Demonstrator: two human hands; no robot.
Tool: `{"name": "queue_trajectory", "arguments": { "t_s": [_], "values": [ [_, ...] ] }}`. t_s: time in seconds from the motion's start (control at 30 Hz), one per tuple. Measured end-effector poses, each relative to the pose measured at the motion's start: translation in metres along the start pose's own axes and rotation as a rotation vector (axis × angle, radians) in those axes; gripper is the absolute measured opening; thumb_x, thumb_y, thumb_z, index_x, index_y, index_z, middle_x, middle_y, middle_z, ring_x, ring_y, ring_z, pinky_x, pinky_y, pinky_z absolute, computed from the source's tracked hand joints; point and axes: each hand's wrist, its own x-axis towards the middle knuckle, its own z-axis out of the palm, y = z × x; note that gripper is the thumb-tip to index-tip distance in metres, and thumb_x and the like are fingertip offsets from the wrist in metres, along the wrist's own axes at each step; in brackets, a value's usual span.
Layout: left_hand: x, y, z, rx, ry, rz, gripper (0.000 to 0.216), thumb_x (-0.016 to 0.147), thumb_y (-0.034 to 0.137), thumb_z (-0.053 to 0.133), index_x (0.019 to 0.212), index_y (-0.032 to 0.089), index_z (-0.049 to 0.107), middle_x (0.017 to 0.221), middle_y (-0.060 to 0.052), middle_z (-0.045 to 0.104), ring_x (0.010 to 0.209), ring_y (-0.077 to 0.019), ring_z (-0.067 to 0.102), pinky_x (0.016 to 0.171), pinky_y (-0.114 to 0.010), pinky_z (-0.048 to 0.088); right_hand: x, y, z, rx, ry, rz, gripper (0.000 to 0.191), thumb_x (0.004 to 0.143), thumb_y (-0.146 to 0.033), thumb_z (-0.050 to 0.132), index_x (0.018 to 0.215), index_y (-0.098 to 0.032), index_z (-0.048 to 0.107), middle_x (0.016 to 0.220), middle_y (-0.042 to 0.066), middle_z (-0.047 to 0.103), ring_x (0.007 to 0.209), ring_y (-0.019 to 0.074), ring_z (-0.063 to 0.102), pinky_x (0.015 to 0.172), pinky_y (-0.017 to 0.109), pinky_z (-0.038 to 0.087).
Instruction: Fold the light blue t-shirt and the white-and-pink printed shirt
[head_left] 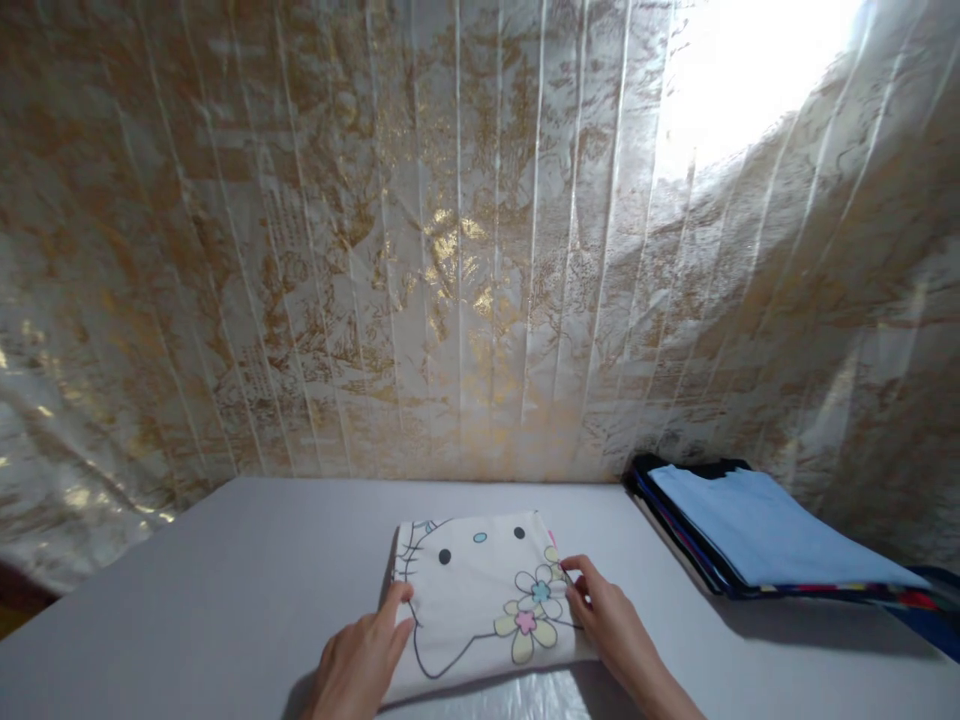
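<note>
A folded white garment with a cartoon cat face and pastel flowers lies on the grey table just in front of me. My left hand rests on its near left corner with the fingers curled over the cloth edge. My right hand pinches the garment's right edge near the flowers, thumb and fingers pressed together on the fabric.
A stack of folded clothes, light blue on top with dark ones beneath, sits at the right of the table. A shiny gold-and-white curtain hangs right behind the table's far edge. Bright light glares at the upper right.
</note>
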Motion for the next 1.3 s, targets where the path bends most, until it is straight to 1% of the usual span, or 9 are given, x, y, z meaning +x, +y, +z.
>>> {"name": "queue_trajectory", "arguments": {
  "t_s": [0.13,0.27,0.4,0.53,0.73,0.83,0.97,1.1,1.3],
  "values": [
    [-0.004,-0.001,-0.001,-0.012,0.032,0.007,0.035,0.100,0.024,0.036,0.133,0.022,0.044,0.104,-0.008,0.073,0.099,-0.0242,0.069,0.080,-0.031,0.050,0.001,-0.005,-0.005,-0.064,-0.042,0.035,0.028,0.087,-0.029,0.035,0.110,-0.023,0.050,0.078,0.002,0.069,0.072,0.0205,0.065,0.065,0.029,0.040],
    [-0.001,0.000,0.007,-0.105,0.113,0.070,0.041,0.097,0.018,0.039,0.138,0.021,0.039,0.120,-0.009,0.067,0.107,-0.0203,0.065,0.084,-0.025,0.048,0.031,-0.016,-0.005,-0.035,0.043,0.086,0.032,0.087,-0.039,0.041,0.109,-0.020,0.052,0.077,0.004,0.068,0.074,0.0221,0.066,0.066,0.029,0.042],
    [0.001,0.001,0.018,-0.115,0.138,0.078,0.039,0.096,0.015,0.036,0.133,0.025,0.044,0.135,-0.006,0.058,0.104,-0.0194,0.067,0.080,-0.025,0.050,0.054,-0.021,0.004,-0.012,0.089,0.064,0.031,0.083,-0.032,0.042,0.109,-0.018,0.053,0.081,0.005,0.067,0.077,0.0216,0.066,0.069,0.028,0.043],
    [-0.002,0.004,0.016,-0.064,0.140,0.058,0.035,0.097,0.017,0.035,0.129,0.024,0.049,0.134,-0.004,0.058,0.099,-0.0212,0.069,0.078,-0.030,0.053,0.045,-0.015,0.012,-0.030,0.194,0.027,0.029,0.089,-0.030,0.032,0.109,-0.024,0.052,0.084,0.002,0.068,0.072,0.0196,0.065,0.066,0.027,0.042],
    [0.001,-0.002,-0.001,-0.013,0.091,-0.003,0.034,0.098,0.018,0.036,0.130,0.019,0.049,0.116,-0.008,0.069,0.096,-0.0242,0.069,0.078,-0.034,0.053,0.032,-0.018,0.008,-0.237,0.060,0.074,0.022,0.088,-0.023,0.037,0.101,-0.024,0.055,0.091,0.004,0.071,0.082,0.0218,0.066,0.067,0.028,0.038],
    [0.000,-0.004,-0.007,0.080,0.175,0.004,0.039,0.095,0.013,0.036,0.130,0.015,0.051,0.119,-0.012,0.066,0.101,-0.0268,0.066,0.081,-0.038,0.053,0.030,-0.021,0.000,-0.205,0.049,0.089,0.024,0.088,-0.025,0.038,0.106,-0.023,0.053,0.094,0.004,0.070,0.084,0.0220,0.065,0.070,0.029,0.039],
    [-0.003,0.018,-0.002,0.084,0.324,0.253,0.044,0.092,0.017,0.044,0.136,0.017,0.049,0.140,-0.013,0.051,0.126,-0.0287,0.050,0.102,-0.045,0.042,0.014,-0.015,-0.013,-0.032,0.008,0.116,0.032,0.085,-0.035,0.042,0.114,-0.023,0.048,0.095,0.004,0.068,0.080,0.0216,0.065,0.071,0.030,0.041],
    [0.004,0.050,0.014,-0.088,0.206,0.566,0.050,0.099,0.039,0.038,0.146,0.022,0.037,0.155,-0.006,0.028,0.142,-0.0243,0.029,0.113,-0.045,0.030,-0.011,-0.009,-0.022,0.176,-0.078,0.166,0.044,0.081,-0.044,0.045,0.119,-0.022,0.043,0.095,0.004,0.065,0.072,0.0201,0.063,0.066,0.030,0.042],
    [0.015,0.060,0.031,-0.098,0.074,0.562,0.058,0.098,0.048,0.036,0.149,0.019,0.030,0.156,-0.008,0.019,0.145,-0.0248,0.018,0.117,-0.048,0.020,-0.036,-0.016,-0.023,0.074,-0.189,0.085,0.038,0.080,-0.026,0.044,0.118,-0.022,0.046,0.064,-0.006,0.051,0.064,0.0174,0.055,0.060,0.026,0.034]
  ]
}}
